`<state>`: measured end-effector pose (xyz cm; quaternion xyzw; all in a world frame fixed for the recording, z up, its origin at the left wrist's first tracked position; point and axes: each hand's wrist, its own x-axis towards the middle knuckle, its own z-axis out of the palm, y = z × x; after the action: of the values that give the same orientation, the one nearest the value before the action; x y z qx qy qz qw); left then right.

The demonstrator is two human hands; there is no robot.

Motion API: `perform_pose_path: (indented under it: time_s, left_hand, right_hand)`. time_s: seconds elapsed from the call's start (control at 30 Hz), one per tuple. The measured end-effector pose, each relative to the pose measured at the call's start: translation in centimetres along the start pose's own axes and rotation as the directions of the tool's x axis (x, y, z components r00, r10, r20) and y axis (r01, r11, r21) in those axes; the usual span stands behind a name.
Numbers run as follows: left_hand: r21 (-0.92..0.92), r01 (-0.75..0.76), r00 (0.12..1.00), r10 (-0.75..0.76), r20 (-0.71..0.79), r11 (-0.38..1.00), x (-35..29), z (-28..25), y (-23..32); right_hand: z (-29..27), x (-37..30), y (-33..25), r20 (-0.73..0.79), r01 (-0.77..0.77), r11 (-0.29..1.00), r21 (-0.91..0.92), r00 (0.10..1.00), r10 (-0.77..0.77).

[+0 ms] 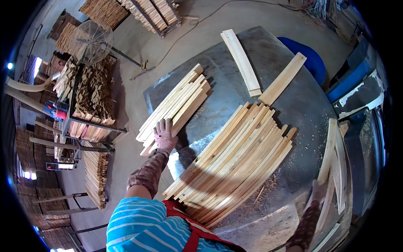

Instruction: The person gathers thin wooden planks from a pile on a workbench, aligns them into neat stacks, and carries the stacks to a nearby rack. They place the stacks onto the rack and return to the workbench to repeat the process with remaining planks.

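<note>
My left hand (165, 136), in a pale work glove, lies on the near end of a small stack of wooden slats (178, 103). Its fingers are spread over the slats' upper faces. In shadow at the right, my gloved right hand (319, 192) is closed round the near end of a pale wooden slat (328, 153); its fingertips are partly hidden. Between my hands lies a wide row of slats (239, 161), side by side, reaching toward my body. Their far ends are uneven.
The dark metal table (306, 122) carries sawdust and chips. Two boards, one left (241, 63) and one right (283, 79), lie at its far side. More slats (340, 168) lean at the right edge. A fan (91, 42) and a rack of wood offcuts (93, 90) stand left.
</note>
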<state>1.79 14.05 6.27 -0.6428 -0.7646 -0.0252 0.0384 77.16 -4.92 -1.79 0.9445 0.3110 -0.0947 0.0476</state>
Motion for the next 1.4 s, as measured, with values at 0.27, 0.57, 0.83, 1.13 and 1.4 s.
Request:
perform_pose_path:
  time_s: [0.27,0.57,0.83,1.13,1.4]
  left_hand:
    - [-0.114,-0.046,0.980,0.023,-0.197,0.992,1.3,2.1,-2.7]
    - [-0.280,0.220,0.966,-0.248,-0.068,0.935,-5.0,0.9,-10.8]
    - [-0.527,0.539,0.779,-0.627,0.016,0.657,-12.9,1.8,-17.8]
    - [-0.756,0.636,0.631,-0.670,0.391,0.158,-10.6,2.4,-17.4]
    - [-0.752,0.636,0.634,-0.674,0.380,0.173,-12.1,5.1,-18.9]
  right_hand:
    - [1.1,-16.6,-2.1,0.202,-0.099,0.984,-0.152,0.971,0.128]
    - [3.3,-24.1,-4.2,-0.077,0.225,0.955,0.195,0.974,-0.214]
    - [-6.6,-38.8,-33.4,-0.008,0.228,0.266,0.937,0.772,-0.635]
    - [2.8,-44.7,-57.2,0.466,-0.030,0.507,0.861,0.442,-0.766]
    - [4.1,-47.0,-60.3,0.344,0.322,0.606,0.728,0.593,-0.728]
